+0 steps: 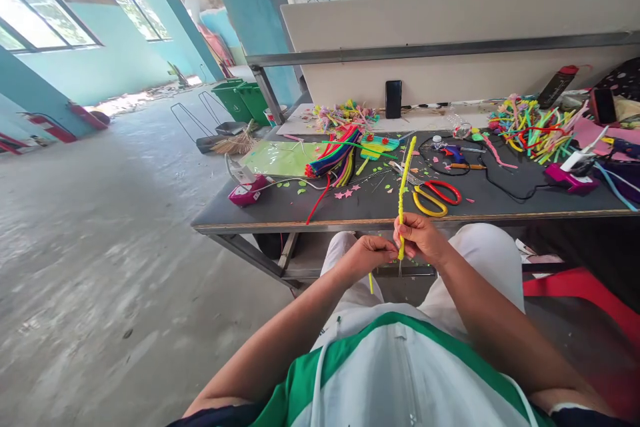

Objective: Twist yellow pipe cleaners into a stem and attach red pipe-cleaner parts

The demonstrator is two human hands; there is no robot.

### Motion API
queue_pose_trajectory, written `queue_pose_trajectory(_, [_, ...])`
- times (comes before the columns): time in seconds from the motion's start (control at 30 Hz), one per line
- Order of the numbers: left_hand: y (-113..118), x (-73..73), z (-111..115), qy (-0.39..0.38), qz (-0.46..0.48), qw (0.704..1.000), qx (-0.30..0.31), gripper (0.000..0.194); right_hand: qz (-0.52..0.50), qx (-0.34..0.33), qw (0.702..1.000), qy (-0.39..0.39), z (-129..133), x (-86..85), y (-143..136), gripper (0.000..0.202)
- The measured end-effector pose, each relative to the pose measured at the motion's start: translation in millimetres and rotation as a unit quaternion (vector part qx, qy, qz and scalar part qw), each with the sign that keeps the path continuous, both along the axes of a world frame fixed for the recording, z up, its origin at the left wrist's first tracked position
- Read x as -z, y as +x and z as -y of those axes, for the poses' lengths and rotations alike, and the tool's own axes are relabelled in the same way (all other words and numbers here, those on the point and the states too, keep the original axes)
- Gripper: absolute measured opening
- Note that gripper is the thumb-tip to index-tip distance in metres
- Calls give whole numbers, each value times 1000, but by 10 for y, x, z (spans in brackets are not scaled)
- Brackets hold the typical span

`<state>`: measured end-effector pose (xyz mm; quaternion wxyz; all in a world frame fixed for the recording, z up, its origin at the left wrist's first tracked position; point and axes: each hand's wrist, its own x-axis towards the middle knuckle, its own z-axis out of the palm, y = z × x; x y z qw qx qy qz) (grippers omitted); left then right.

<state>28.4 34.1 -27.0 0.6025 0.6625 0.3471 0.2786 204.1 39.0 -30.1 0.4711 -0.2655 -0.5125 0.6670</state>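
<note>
While windows light the far left, a broom and green bins sit on the floor beyond the table. Along its left part come a magenta block, a green sheet and a bundle of coloured stems, with one red stem reaching the front edge and pink stars just right of it. Next is the left hand, above the lap, its fingertips drawn close on a yellow strand whose tail hangs below. A phone stands upright at the table's back. Nearly upright too is the yellow stick, its lower end by the left fingertips, its top over the table. The right hand pinches it low down, between thumb and fingers. Scissors lie near it, then a blue glue gun, a heap of stems, a tilted bottle and a second magenta block. Lower down at far right is a red chair.
</note>
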Motion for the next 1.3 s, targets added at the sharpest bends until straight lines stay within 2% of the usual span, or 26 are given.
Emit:
queue_pose_trajectory(0.13, [8, -38, 46, 18, 32, 999, -18, 25, -23, 10, 1000, -5, 5, 2, 3, 22])
queue_pose_trajectory(0.27, [-7, -55, 88, -51, 87, 993, -58, 29, -49, 28, 998, 2, 8, -16, 22, 23])
queue_pose_trajectory(0.33, [-18, -59, 113, -63, 96, 992, -60, 28, -45, 22, 999, 8, 17, -28, 23, 23])
queue_pose_trajectory(0.5, [-31, -106, 168, -30, 111, 989, -87, 24, -20, -24, 1000, 3, 40, -32, 14, 28])
queue_pose_trajectory(0.77, [-78, -220, 227, 66, 47, 987, -140, 19, 35, -30, 999, -2, 31, -6, 67, 23])
queue_pose_trajectory(0.87, [-93, -258, 270, 151, 11, 977, -152, 17, 50, -58, 997, 11, 52, -10, 72, 23])
queue_pose_trajectory(0.97, [-103, -268, 316, 256, -21, 952, -167, 16, 61, -77, 995, 18, 91, -27, 75, 23])
queue_pose_trajectory(1.03, [-116, -262, 347, 295, -23, 939, -177, 15, 73, -83, 994, 28, 119, -51, 85, 20])
queue_pose_trajectory(1.13, [-145, -262, 402, 315, -23, 932, -179, 13, 97, -66, 991, 61, 156, -104, 101, 16])
queue_pose_trajectory(1.3, [-172, -341, 515, 374, -36, 914, -150, 15, 124, 10, 985, 117, 208, -160, 72, 20])
